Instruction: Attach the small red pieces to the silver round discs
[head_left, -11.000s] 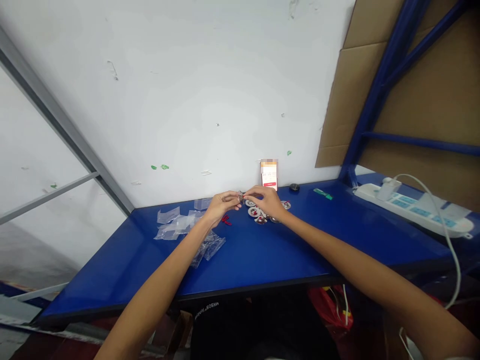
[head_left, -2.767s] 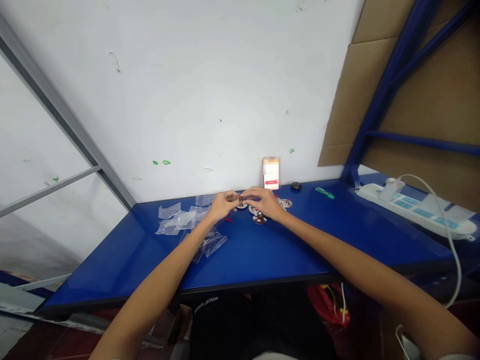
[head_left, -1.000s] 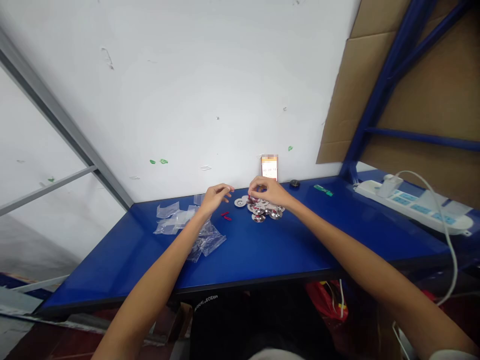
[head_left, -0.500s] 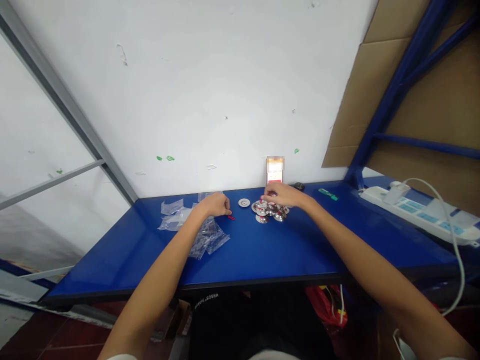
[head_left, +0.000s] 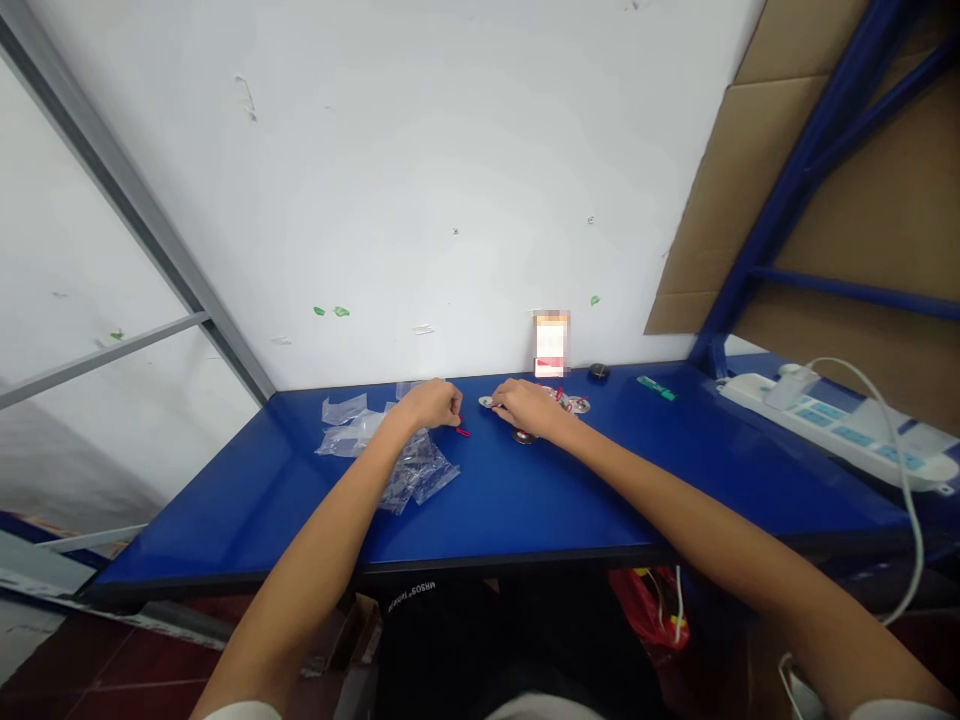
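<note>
My left hand (head_left: 437, 404) is closed in a pinch above the blue table, with a thin red cord loop (head_left: 463, 432) hanging out below its fingertips. To the right, my right hand (head_left: 527, 406) reaches leftward, fingers together on the edge of a flat pale metal disc (head_left: 485, 402). Behind and under that hand lies a pile of small shiny metal discs (head_left: 579, 405) with red bits among them; the hand hides much of the pile. One domed metal disc (head_left: 523, 436) shows just below the right palm.
Crumpled clear plastic bags (head_left: 420, 470) lie around and left of my left hand. A phone (head_left: 550, 345) leans on the wall behind the pile. Farther right are a round black object (head_left: 598, 371), a green strip (head_left: 656, 388) and a white power strip (head_left: 832, 425) with a cable.
My right hand has moved left from above the pile to the separate pale disc. My left hand stays nearly where it was, with the red cord loop.
</note>
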